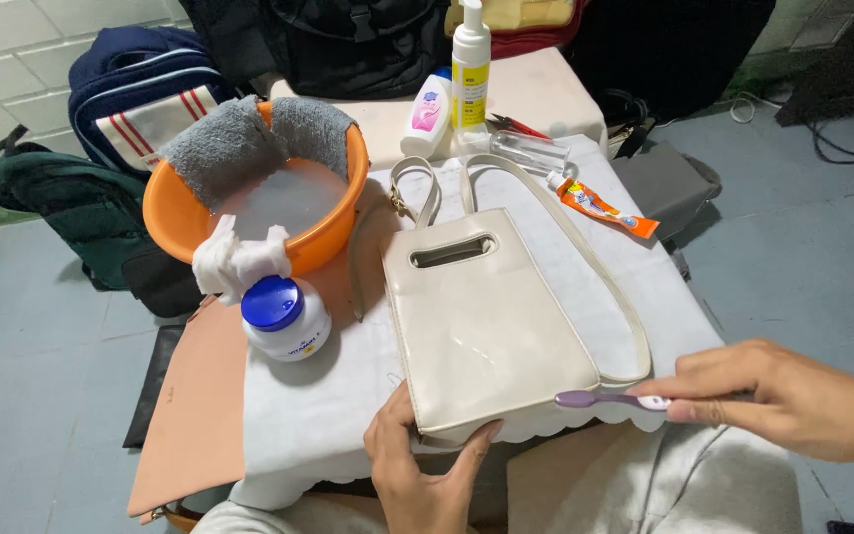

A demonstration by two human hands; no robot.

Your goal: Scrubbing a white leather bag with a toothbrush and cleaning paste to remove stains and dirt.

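A cream handbag [491, 316] with a long strap lies flat on a white cloth [328, 396] over a low table. My left hand [422, 465] grips the bag's near bottom corner, thumb and fingers around its edge. My right hand [793, 396] holds a purple toothbrush [605, 400] by its handle, its head just off the bag's near right corner. An orange toothpaste tube [605, 210] lies on the cloth beyond the bag's strap.
An orange basin [333, 237] of water with a grey towel [249, 143] over its rim stands at the left, a white cloth wad [234, 262] and a blue-capped white jar [286, 318] beside it. Two bottles [452, 99] and a clear container [531, 150] stand behind. Backpacks [140, 99] surround the table.
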